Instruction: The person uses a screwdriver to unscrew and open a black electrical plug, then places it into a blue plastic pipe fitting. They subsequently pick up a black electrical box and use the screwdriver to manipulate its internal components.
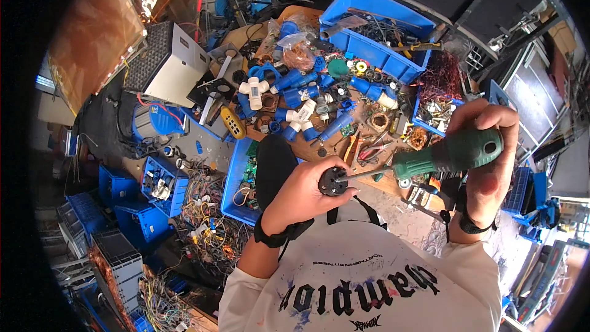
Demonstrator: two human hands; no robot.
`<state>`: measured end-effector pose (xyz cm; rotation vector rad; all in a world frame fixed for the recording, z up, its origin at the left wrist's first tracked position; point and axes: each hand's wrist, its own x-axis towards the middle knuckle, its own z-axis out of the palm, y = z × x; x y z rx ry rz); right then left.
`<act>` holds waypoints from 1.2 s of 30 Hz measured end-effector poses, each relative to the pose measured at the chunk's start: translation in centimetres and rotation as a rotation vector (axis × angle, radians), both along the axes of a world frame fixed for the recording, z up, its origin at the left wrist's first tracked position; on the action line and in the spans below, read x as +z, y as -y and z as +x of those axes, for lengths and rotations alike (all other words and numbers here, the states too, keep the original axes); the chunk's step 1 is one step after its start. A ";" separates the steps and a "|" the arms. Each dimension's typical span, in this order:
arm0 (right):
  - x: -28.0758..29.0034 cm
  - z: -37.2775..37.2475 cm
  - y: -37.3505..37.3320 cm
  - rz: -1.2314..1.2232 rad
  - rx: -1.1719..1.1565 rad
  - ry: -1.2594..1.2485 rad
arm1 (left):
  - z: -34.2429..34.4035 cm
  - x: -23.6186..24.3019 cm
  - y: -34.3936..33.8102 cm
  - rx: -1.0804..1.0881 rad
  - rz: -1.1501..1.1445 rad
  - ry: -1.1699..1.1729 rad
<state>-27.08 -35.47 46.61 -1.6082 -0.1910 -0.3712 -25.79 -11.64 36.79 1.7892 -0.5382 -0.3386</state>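
My left hand [307,190] is closed around a small black round part [332,181] with holes in its face. My right hand [491,172] grips the large green handle [448,154] of a screwdriver at the right. The metal shaft [370,173] points left, and its tip meets the face of the black part. Behind my hands, pliers [375,150] lie on the wooden bench [319,155] among small loose parts.
The bench holds blue and white plastic fittings [301,114], blue bins [375,43] and a yellow controller [232,123]. A white-sided box [178,67] stands left. Blue crates [141,221] and tangled wires [209,227] lie lower left. Metal-framed panels [522,98] stand right.
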 end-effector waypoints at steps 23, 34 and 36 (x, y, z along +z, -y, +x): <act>-0.9 -0.4 -0.2 0.126 0.100 0.004 | -0.2 -0.5 -0.3 -0.007 0.006 0.006; -0.7 -0.3 0.3 0.232 0.234 0.065 | -0.3 -0.2 0.0 -0.014 -0.003 0.004; -0.7 -0.3 0.1 0.265 0.241 0.072 | -0.3 -0.3 0.1 -0.010 -0.004 0.005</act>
